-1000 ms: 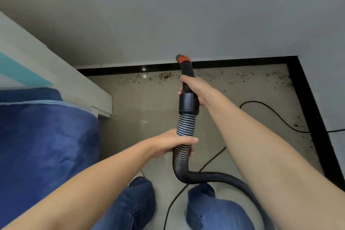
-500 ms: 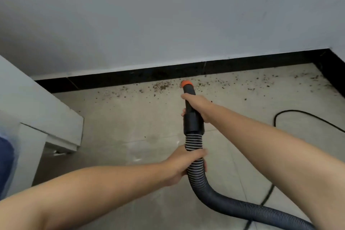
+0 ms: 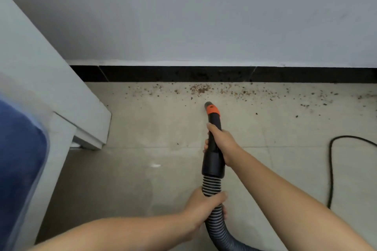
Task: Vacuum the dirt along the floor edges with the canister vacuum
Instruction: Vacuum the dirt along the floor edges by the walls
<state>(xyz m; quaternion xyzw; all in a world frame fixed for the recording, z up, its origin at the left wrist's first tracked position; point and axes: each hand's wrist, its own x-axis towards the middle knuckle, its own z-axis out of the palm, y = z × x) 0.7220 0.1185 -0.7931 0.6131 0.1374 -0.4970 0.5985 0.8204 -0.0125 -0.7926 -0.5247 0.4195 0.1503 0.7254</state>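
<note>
Since half a second ago the view has swung left and tipped down, so the grey-white furniture frame [image 3: 61, 96] and the blue cushion [image 3: 18, 165] on it fill more of the left side, and the orange-collared tip now sits lower against the floor, short of the dirt rather than up beside it.

Both hands keep their grip. The right hand [image 3: 221, 143] is wrapped round the black rigid plastic vacuum nozzle tube [image 3: 214, 161], fingers curled tight from the right side, thumb laid along the top toward the orange collar [image 3: 212, 110]. The left hand [image 3: 206, 208] is closed round the ribbed grey-black flexible vacuum hose [image 3: 216, 222] just below the tube's wide cuff, thumb over the top, fingers curled underneath. From there the hose bends away right and leaves the picture at the bottom edge.

The nozzle's open mouth points at the wall and lies near the floor; whether it touches the tile cannot be told. Just ahead of it a scatter of brown crumbly dirt [image 3: 201, 88] runs along the beige tiled floor [image 3: 142, 128], thickest directly in front of the tip and thinning out to the right, all close against the black glossy skirting strip [image 3: 183, 74] at the foot of the pale grey wall [image 3: 204, 16]. A black power cord [image 3: 331, 169] loops over the floor well to the right of the right forearm.
</note>
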